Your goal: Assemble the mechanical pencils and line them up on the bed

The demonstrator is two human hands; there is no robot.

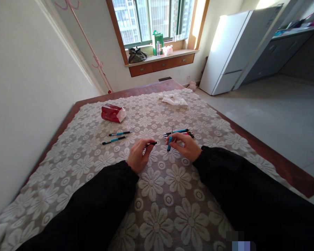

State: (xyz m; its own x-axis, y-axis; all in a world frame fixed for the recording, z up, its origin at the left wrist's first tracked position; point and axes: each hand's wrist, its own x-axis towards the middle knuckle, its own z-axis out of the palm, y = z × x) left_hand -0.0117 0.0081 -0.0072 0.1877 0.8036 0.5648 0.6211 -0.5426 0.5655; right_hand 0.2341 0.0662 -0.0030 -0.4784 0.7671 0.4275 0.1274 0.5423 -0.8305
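Note:
My left hand [138, 155] pinches a small black pen part [153, 143] between thumb and fingers. My right hand [186, 145] holds a blue pen barrel [169, 143] upright, its thin tip pointing up. The two hands sit close together over a lace flower tablecloth [157, 195]. Just beyond my right hand lies a small bundle of pens [180, 132]. To the left of my left hand lie two blue and black pens [117, 136], side by side.
A red tissue pack [113, 113] lies at the far left of the table, a crumpled white cloth [174, 99] at the far middle. A wall runs along the left. A white fridge [234, 52] stands to the right, on open floor.

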